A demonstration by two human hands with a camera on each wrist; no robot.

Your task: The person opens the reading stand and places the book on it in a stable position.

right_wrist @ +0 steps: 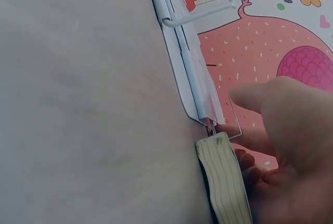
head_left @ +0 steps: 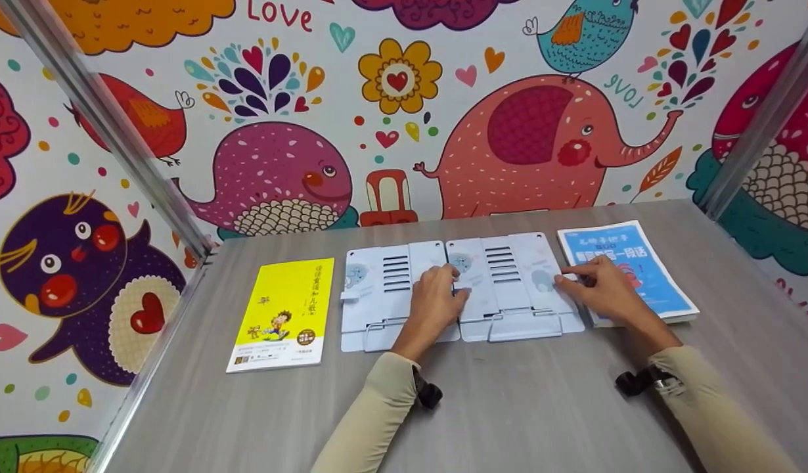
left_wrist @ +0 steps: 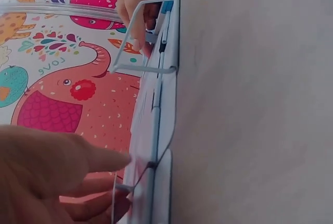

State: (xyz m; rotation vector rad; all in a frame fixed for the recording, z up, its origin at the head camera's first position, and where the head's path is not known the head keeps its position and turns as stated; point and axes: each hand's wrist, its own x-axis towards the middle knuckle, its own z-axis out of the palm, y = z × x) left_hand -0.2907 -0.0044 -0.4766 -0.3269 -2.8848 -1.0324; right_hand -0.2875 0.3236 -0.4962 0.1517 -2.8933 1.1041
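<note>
Two pale folding book stands lie flat side by side, the left stand (head_left: pixel 368 309) and the right stand (head_left: pixel 509 289), each with slots and a wire support at its front. My left hand (head_left: pixel 437 299) is at the seam between them, its thumb and fingers around a thin side clip (left_wrist: pixel 123 188) of the right stand. At that stand's right edge, my right hand (head_left: pixel 604 289) has thumb and fingers on the opposite side clip (right_wrist: pixel 237 117). Some fingertips are hidden behind the clips. Right beside this hand lies a stack of blue-covered books (head_left: pixel 660 289).
A yellow book (head_left: pixel 282 309) lies left of the stands on the grey wood-grain table (head_left: pixel 509 407). Behind stands a wall (head_left: pixel 404 157) with cartoon animals, and metal posts (head_left: pixel 115 131) rise at both back corners.
</note>
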